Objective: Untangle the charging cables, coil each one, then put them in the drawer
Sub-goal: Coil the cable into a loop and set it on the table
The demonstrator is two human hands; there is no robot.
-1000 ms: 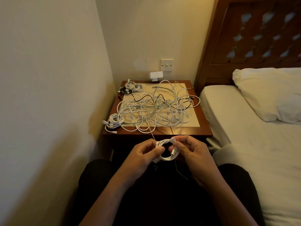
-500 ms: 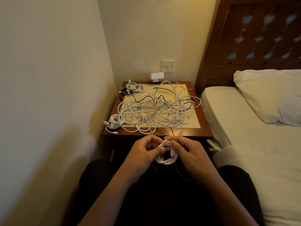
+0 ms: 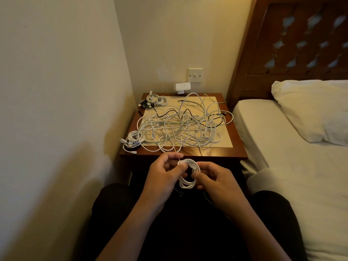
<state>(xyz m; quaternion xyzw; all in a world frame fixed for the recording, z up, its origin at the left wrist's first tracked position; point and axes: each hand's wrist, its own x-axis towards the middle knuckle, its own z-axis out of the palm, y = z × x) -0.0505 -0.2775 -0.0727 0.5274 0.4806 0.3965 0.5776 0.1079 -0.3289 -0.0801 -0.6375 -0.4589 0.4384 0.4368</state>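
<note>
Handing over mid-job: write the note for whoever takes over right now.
Left hand pinches the white cable coil at its top; right hand pinches its right side.
The coil is held in the air before the bedside table; a thin strand seems to run up to the tangle there.
Done: two coiled bundles on the table's left side, near bundle and far bundle.
Left: finish this coil, untangle the rest, stow all. No drawer in view.

A wooden table (image 3: pixel 240 154) stands in the corner, just beside the bed (image 3: pixel 273 132). A beige mat (image 3: pixel 225 137) covers most of its top. Over the mat sprawl tangled cables (image 3: pixel 178 127) — mostly white, one black. A white coil (image 3: pixel 134 140) lies at the front-left corner; more coils (image 3: pixel 156 99) lie at the back-left — white and dark.
</note>
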